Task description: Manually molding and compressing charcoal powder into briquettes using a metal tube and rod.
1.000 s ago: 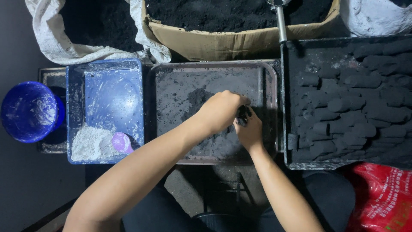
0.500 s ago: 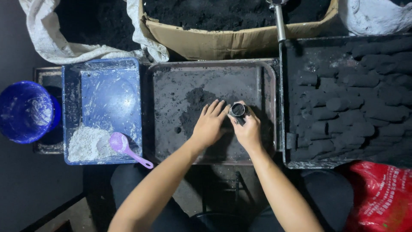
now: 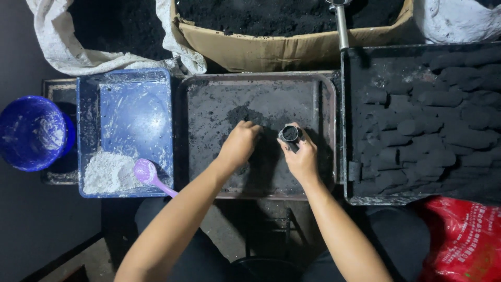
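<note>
- The small black cylindrical mould [image 3: 290,134] sits upright in the right hand [image 3: 301,156], open mouth up and packed with dark powder, over the middle of the brown metal tray [image 3: 327,104], a little toward its right edge.
- Right-hand fingers wrap and pinch the mould's wall; the grip looks tight.
- The left hand [image 3: 239,145] rests on the pile of black powder [image 3: 245,116] near the tray's centre, fingers curled together and digging in, just beside the mould.
- Risk, as I judge it: a tilt of the mould could spill the fill back onto the tray; dusty fingers could slip on its wall.
- Right of the tray, a black tray of pressed charcoal logs [image 3: 417,125] lies close; a careless elbow could knock them.
- Left, a blue tray [image 3: 125,104] carries white powder [image 3: 107,171] and a purple scoop [image 3: 148,175] at its near edge.
- A blue bowl [image 3: 31,133] sits further left.
- Behind, a cardboard box [image 3: 271,47] of black powder hems in the far edge.
</note>
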